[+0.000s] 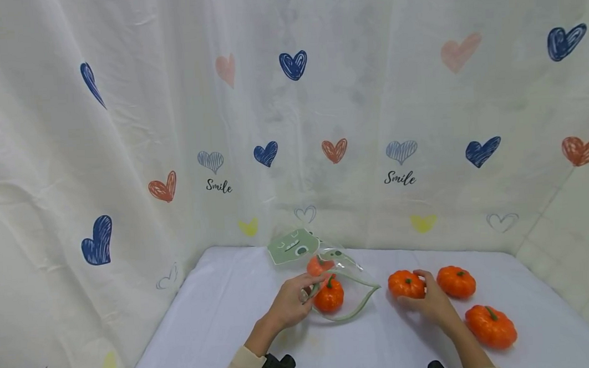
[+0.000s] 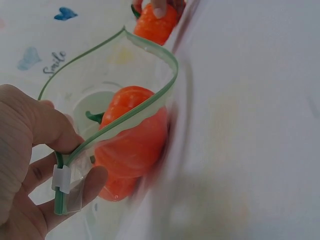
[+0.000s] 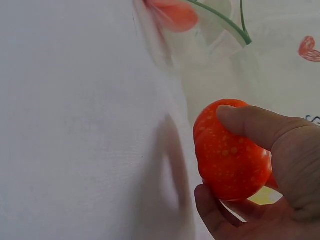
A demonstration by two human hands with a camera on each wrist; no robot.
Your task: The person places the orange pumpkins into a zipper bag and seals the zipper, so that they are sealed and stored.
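My left hand (image 1: 292, 302) pinches the green-edged mouth of a clear zip bag (image 2: 176, 67), beside its white slider (image 2: 61, 178). The bag lies with its mouth spread apart toward the right. Inside it are an orange toy pumpkin (image 1: 328, 296) near the mouth and another pumpkin (image 1: 319, 265) deeper in, seen partly through the plastic. To the right of the bag, my right hand (image 1: 433, 302) grips a third small pumpkin (image 3: 232, 150), thumb on one side and fingers on the other. That pumpkin is apart from the bag.
Two more orange pumpkins lie right of my right hand, one farther back (image 1: 456, 282) and one nearer (image 1: 491, 327). A white cloth covers the table (image 1: 220, 299). Behind it hangs a pale curtain (image 1: 291, 112) printed with hearts. Each wrist carries a black camera mount.
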